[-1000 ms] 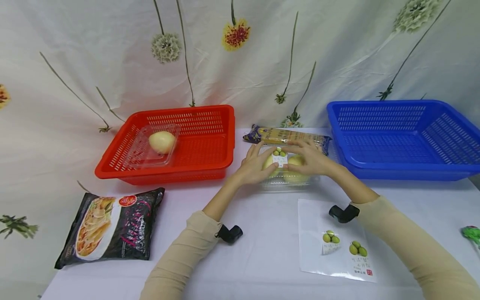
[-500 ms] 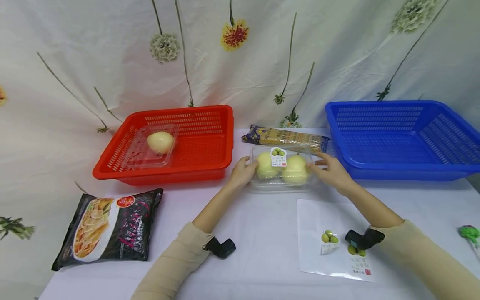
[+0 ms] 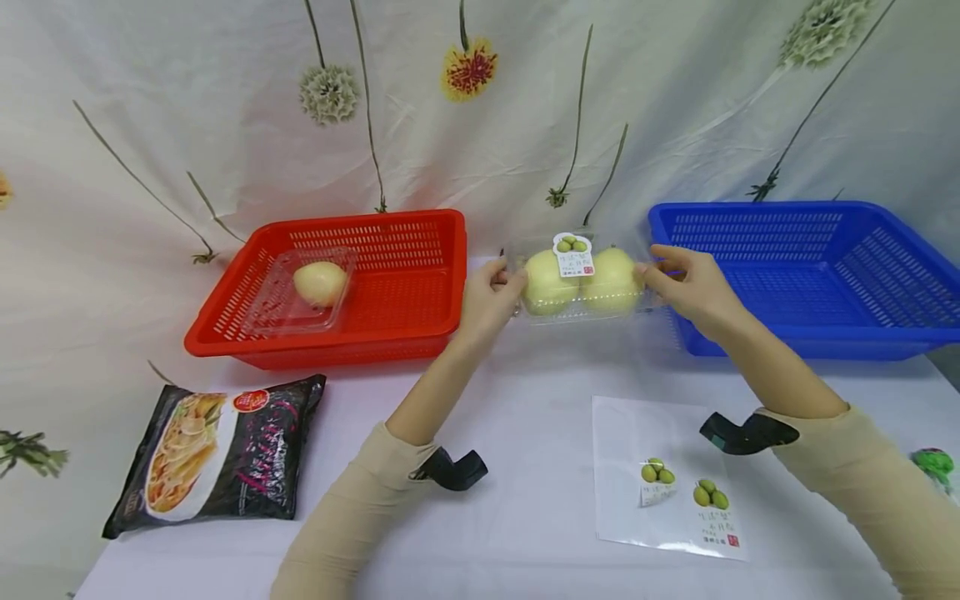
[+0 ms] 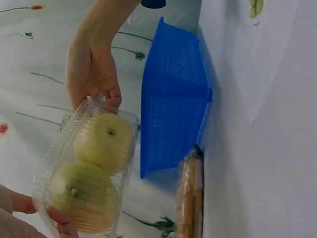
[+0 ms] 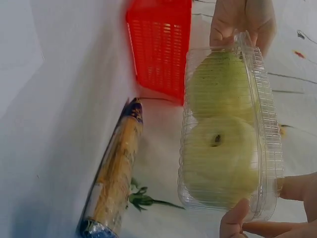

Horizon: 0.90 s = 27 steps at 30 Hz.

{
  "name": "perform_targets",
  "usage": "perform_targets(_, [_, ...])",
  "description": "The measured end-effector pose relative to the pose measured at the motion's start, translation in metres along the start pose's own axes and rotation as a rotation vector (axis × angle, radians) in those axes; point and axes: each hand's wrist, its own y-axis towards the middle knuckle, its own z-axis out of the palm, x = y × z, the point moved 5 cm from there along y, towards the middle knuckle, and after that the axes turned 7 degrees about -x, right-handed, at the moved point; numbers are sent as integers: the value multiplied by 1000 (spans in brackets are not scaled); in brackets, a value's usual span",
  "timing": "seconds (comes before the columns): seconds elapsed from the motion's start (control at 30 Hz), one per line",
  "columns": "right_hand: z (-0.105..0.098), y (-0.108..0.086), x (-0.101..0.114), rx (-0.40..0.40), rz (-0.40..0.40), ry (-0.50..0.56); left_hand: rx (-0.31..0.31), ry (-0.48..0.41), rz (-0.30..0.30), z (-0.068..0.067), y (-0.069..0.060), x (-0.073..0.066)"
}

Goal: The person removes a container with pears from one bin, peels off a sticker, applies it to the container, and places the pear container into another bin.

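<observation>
A clear plastic box [image 3: 577,310] with two yellow-green fruits and a label [image 3: 575,260] on its lid is held up above the table. My left hand [image 3: 486,302] pinches its left end, my right hand [image 3: 692,287] its right end. Both wrist views show the box off the table: in the left wrist view the fruits [image 4: 84,193] show through the ridged plastic, and in the right wrist view the box [image 5: 223,148] is gripped at both ends.
A red basket [image 3: 360,342] at left holds a clear box with one fruit. A blue basket [image 3: 810,340] stands at right. A black food bag [image 3: 225,454], a sticker sheet [image 3: 637,525], a green item [image 3: 932,460] and a noodle pack [image 5: 114,173] lie on the table.
Both hands have moved from the label on the lid to the box's two ends. The box has risen off the table, uncovering less of the noodle pack behind it.
</observation>
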Motion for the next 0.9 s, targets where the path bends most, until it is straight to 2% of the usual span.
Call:
perform_targets(0.17, [-32, 9, -8, -21, 83, 78, 68, -162, -32, 25, 7, -25])
perform_targets(0.27, [-54, 15, -20, -56, 128, 113, 97, -278, -48, 48, 10, -36])
perform_targets(0.37, [-76, 21, -35, -101, 168, 127, 135, -338, -60, 74, 12, -43])
perform_targets(0.5, [-104, 25, -55, -173, 230, 161, 182, -325, -71, 108, 17, -49])
perform_targets(0.63, [-127, 27, -72, -237, 288, 214, 184, -307, -66, 138, 20, -52])
perform_targets(0.8, [-147, 29, -92, -286, 328, 288, 166, -279, -75, 167, 19, -52])
perform_targets(0.9, [-153, 30, -105, -305, 342, 308, 143, -203, -82, 180, 16, -51])
